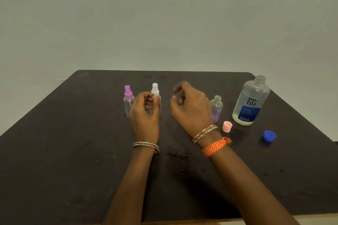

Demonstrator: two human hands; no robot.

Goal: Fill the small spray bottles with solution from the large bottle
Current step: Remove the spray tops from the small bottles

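The table (pixel 73 133) has a dark, matt, faintly scuffed top. The large bottle (pixel 250 100) is clear, glossy plastic with a smooth printed label. The small spray bottles are clear plastic too: one with a purple plastic pump (pixel 128 91), one with a white pump (pixel 155 88), one open-necked (pixel 216 106). The pink cap (pixel 227 126) and blue cap (pixel 268 136) look like smooth plastic. An orange braided cord (pixel 215 146) looks like rough woven thread
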